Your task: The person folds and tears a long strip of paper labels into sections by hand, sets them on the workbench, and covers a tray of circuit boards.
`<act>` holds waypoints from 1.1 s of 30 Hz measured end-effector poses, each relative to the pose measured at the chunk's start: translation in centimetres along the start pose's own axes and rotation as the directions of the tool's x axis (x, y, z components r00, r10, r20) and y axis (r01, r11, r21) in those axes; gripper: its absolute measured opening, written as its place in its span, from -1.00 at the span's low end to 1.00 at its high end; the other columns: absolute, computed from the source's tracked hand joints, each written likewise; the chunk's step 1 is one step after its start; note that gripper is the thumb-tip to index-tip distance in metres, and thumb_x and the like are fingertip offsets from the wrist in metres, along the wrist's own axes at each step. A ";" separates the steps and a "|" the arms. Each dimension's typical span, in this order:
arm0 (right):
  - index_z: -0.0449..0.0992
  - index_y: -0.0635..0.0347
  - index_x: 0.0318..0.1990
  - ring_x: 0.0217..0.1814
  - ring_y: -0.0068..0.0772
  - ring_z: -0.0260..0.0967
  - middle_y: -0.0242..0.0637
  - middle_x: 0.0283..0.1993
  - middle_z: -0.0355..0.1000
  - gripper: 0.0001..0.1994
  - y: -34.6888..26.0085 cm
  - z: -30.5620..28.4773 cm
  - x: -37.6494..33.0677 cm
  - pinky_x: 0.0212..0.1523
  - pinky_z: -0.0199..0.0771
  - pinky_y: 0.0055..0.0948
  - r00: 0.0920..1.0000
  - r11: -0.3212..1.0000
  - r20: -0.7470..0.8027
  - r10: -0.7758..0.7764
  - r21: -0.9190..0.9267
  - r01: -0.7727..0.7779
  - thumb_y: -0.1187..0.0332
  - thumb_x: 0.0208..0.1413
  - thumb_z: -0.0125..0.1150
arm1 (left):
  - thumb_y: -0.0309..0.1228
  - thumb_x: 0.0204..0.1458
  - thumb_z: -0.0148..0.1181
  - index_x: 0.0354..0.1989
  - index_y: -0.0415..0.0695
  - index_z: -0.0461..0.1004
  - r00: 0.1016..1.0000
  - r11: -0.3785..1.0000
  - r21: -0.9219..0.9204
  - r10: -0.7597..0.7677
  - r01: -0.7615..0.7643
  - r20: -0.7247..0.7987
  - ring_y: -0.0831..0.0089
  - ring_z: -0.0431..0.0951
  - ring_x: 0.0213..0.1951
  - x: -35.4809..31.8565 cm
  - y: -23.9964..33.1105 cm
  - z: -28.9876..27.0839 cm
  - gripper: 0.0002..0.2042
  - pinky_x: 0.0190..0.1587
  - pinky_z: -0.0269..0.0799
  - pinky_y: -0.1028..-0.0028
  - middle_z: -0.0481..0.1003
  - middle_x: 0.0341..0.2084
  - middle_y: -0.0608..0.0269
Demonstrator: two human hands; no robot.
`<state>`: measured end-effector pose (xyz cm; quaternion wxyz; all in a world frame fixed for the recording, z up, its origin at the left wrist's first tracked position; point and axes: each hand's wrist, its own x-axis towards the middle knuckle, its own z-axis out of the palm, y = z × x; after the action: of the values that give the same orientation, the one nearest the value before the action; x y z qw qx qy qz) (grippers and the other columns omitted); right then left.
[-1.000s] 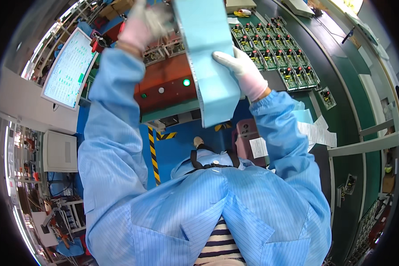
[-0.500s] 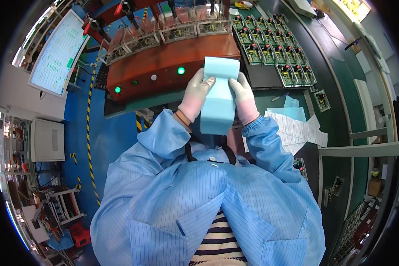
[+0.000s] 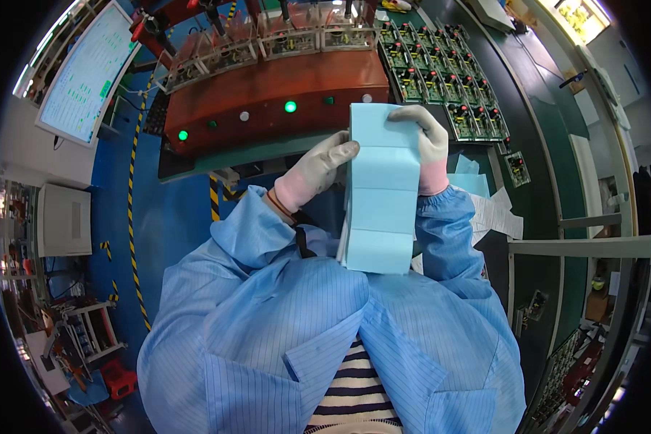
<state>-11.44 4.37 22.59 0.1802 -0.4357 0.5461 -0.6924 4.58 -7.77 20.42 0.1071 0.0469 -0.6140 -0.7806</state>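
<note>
In the head view, both hands wear pale gloves and hold a light blue folded sheet up in front of the chest, above the blue striped coat. The left hand has its fingers closed on the sheet's left edge near the top, thumb side against the paper. The right hand curls over the top right corner, fingers clamped on that edge. The sheet hangs upright and shows three cross folds, so it reads as four panels stacked one below the other; its lower edge ends just above the coat's collar. Beyond the hands stands a red-brown machine with a lit green button on its face and clear fixtures along its far edge. To the right of the machine, rows of green circuit boards lie on a dark workbench. Loose white papers rest on the bench near the right sleeve. A monitor stands at the upper left, over a blue floor with yellow-black striped tape.
</note>
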 end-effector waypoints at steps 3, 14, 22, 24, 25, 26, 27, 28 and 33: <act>0.52 0.37 -0.26 -0.15 -0.44 0.45 -0.22 -0.25 0.50 -0.63 0.7 -0.3 0.7 -0.06 0.41 -0.55 0.993 0.983 0.042 -0.114 -0.142 0.119 0.75 -0.13 -0.24 | -0.03 0.24 -0.10 0.27 -0.31 0.10 0.968 0.860 -0.467 -0.250 0.204 -0.037 0.45 0.32 0.09 -1.4 1.6 -0.2 -0.38 0.13 0.26 0.41 0.32 0.09 0.20; 0.15 0.25 0.29 0.06 -0.39 0.30 -0.18 0.10 0.33 -0.39 7.9 5.8 -3.5 0.12 0.28 -0.44 0.794 0.625 0.217 0.569 0.514 -0.588 -0.06 0.30 -0.13 | -0.32 0.15 0.11 0.02 -0.28 0.28 0.806 0.969 0.224 0.054 0.099 -0.590 0.34 0.50 -0.09 -4.1 -1.6 -2.7 -0.64 -0.03 0.40 0.37 0.50 -0.15 0.03; 0.31 0.31 -0.08 -0.14 -0.59 0.22 -0.31 -0.16 0.34 -0.79 4.7 17.1 -2.2 -0.06 0.30 -0.53 0.903 0.878 0.123 0.411 0.214 -0.429 0.36 0.24 0.01 | -0.33 0.13 0.10 0.15 -0.29 0.20 0.808 0.976 0.209 0.079 0.056 -0.584 0.43 0.34 0.02 -11.7 0.1 -6.9 -0.53 0.11 0.25 0.42 0.37 -0.04 0.09; 0.31 0.32 -0.04 -0.14 -0.60 0.21 -0.32 -0.14 0.34 -0.74 6.3 20.3 -1.7 -0.06 0.28 -0.55 0.879 0.884 0.265 0.396 0.149 -0.444 0.31 0.25 0.02 | -0.36 0.14 0.09 0.12 -0.30 0.25 0.738 0.978 0.207 0.125 0.020 -0.663 0.46 0.36 0.00 -14.3 0.3 -9.9 -0.58 0.10 0.27 0.43 0.40 -0.08 0.14; 0.28 0.29 0.06 -0.17 -0.60 0.24 -0.30 -0.12 0.34 -0.69 6.6 21.7 -1.3 -0.11 0.31 -0.56 0.847 0.884 0.290 0.445 0.009 -0.467 0.30 0.27 0.01 | -0.36 0.14 0.09 0.12 -0.30 0.25 0.726 0.977 0.214 0.135 0.018 -0.674 0.46 0.36 0.00 -16.0 1.1 -12.3 -0.58 0.10 0.27 0.43 0.40 -0.08 0.14; 0.26 0.26 0.11 -0.20 -0.59 0.26 -0.28 -0.11 0.35 -0.66 6.8 23.1 -0.9 -0.14 0.33 -0.57 0.826 0.847 0.286 0.485 0.080 -0.525 0.29 0.28 -0.01 | -0.37 0.14 0.09 0.11 -0.31 0.26 0.665 0.970 0.238 0.142 0.056 -0.733 0.45 0.38 -0.03 -18.0 1.9 -15.2 -0.59 0.07 0.29 0.43 0.42 -0.09 0.14; 0.23 0.23 0.16 -0.23 -0.59 0.29 -0.27 -0.10 0.35 -0.64 6.9 24.5 -0.7 -0.18 0.35 -0.58 0.800 0.801 0.294 0.523 0.149 -0.579 0.28 0.28 -0.02 | -0.38 0.14 0.08 0.10 -0.32 0.26 0.593 0.962 0.257 0.152 0.096 -0.791 0.44 0.41 -0.06 -20.3 2.8 -18.0 -0.60 0.04 0.32 0.42 0.43 -0.10 0.15; 0.20 0.18 0.20 -0.28 -0.59 0.31 -0.26 -0.10 0.36 -0.62 7.5 25.3 -0.4 -0.23 0.39 -0.57 0.773 0.792 0.319 0.549 0.096 -0.603 0.28 0.30 -0.05 | -0.40 0.13 0.07 0.10 -0.32 0.26 0.563 0.939 0.300 0.159 0.167 -0.811 0.42 0.43 -0.08 -22.6 3.7 -21.6 -0.60 0.02 0.34 0.42 0.45 -0.11 0.12; 0.23 0.20 0.20 -0.32 -0.59 0.28 -0.28 -0.19 0.39 -0.64 10.0 27.9 -0.3 -0.27 0.38 -0.56 0.721 0.739 0.285 0.631 0.061 -0.671 0.31 0.30 -0.11 | -0.37 0.04 0.06 0.11 -0.22 0.28 0.512 0.701 0.573 0.336 0.425 -0.790 0.01 0.51 -0.06 -24.4 6.0 -40.4 -0.57 0.00 0.38 0.25 0.48 -0.11 -0.16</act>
<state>8.84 -15.53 13.99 0.5129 -0.2814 0.5803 -0.5665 37.23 -41.99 15.06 0.3460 0.4803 -0.7255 -0.3511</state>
